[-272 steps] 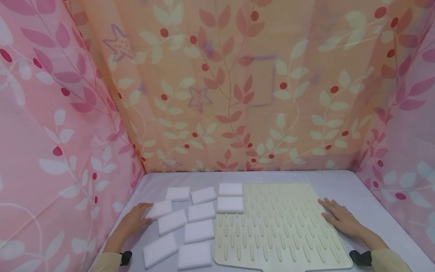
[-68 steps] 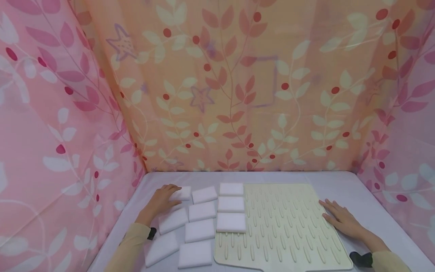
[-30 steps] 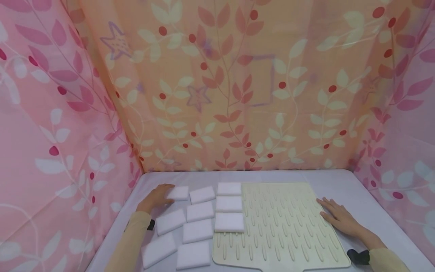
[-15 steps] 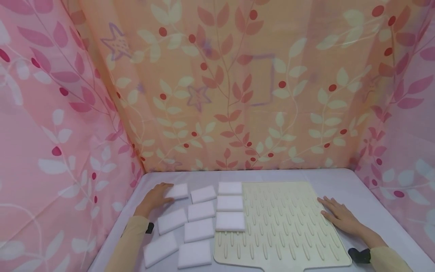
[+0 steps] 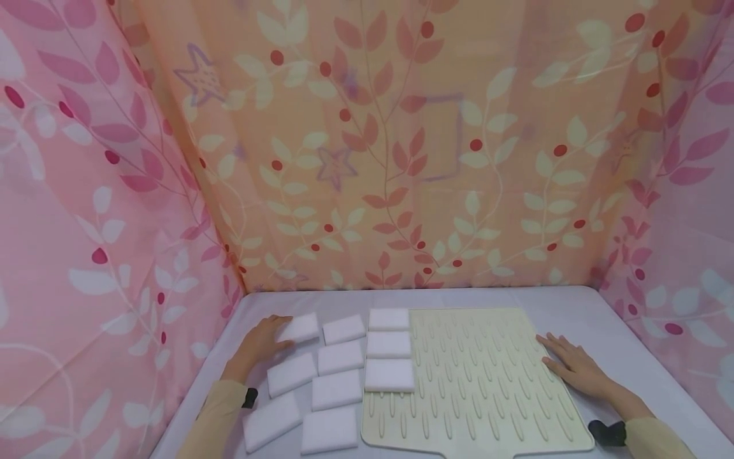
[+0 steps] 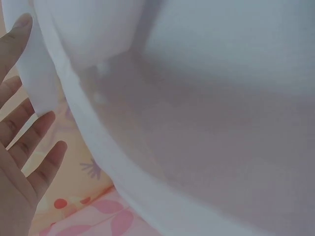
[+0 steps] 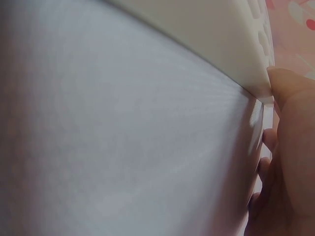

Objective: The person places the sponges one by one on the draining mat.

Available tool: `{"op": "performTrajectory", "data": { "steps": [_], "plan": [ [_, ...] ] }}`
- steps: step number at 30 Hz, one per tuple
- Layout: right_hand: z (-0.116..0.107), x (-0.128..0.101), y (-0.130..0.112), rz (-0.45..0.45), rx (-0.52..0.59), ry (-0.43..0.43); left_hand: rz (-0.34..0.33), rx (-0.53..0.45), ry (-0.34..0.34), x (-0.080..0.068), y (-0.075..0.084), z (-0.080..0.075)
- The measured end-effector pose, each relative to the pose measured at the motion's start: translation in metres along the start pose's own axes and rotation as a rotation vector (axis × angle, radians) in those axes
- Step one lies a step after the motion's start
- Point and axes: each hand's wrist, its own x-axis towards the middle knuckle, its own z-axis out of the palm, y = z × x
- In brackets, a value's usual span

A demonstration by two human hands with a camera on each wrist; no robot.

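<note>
My left hand [image 5: 257, 344] grips the left end of a white sponge block [image 5: 302, 327] at the back left of the table. In the left wrist view the thumb [image 6: 20, 30] lies on one face of that block [image 6: 38, 73], the fingers on the other. The block sits slightly slanted. On the right, my right hand [image 5: 578, 368] rests with extended fingers against the right edge of a cream ridged board [image 5: 476, 382]. The right wrist view has its thumb [image 7: 290, 86] at the board's side [image 7: 211, 34]. A column of three sponges [image 5: 390, 375] lines the board's left edge.
Several more white sponges [image 5: 337, 390] lie in loose, slightly skewed rows between my left arm and the board. The board's handle [image 5: 478, 455] points toward me. Patterned pink and orange cloth [image 5: 367, 159] encloses the white table [image 5: 579, 306] at the back and sides.
The left hand earlier held another sponge, which now lies third in the board's column. It has since taken the back-left sponge, now tilted and slightly nearer me. The right hand stays put.
</note>
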Motion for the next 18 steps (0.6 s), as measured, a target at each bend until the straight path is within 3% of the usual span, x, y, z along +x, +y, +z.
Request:
{"op": "performTrajectory", "data": {
  "steps": [18],
  "plan": [
    [0.0,0.001,0.002,-0.001,0.001,0.003,-0.053,-0.026,0.017,-0.017,0.015,-0.008]
  ]
}}
